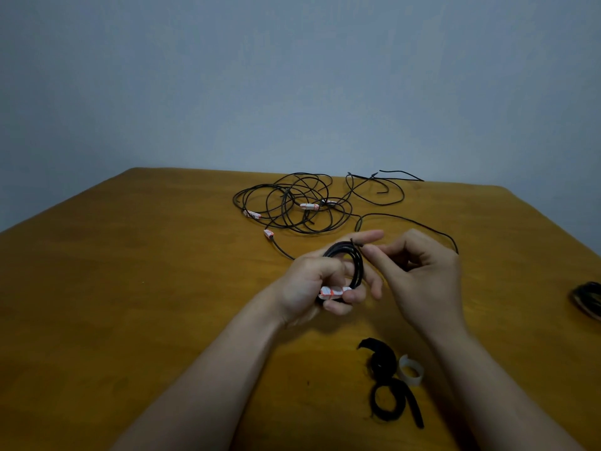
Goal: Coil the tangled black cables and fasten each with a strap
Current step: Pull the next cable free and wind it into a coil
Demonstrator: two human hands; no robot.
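My left hand (320,283) grips a small coil of black cable (349,263) above the table, with a red-and-white label (333,291) under its fingers. Just to the right, my right hand (419,271) pinches the cable's free end (361,246) at the top of the coil. A strand of black cable (419,223) arcs from the far middle round behind my right hand. A tangle of black cables (292,203) with red-and-white labels lies at the far middle. Black straps (387,388) lie curled near the front edge, below my right wrist.
The wooden table (146,255) backs onto a blue-grey wall. A finished black coil (590,297) lies at the right edge. A small clear tape ring (411,369) sits beside the straps. Loose cable ends (383,187) spread at the far right.
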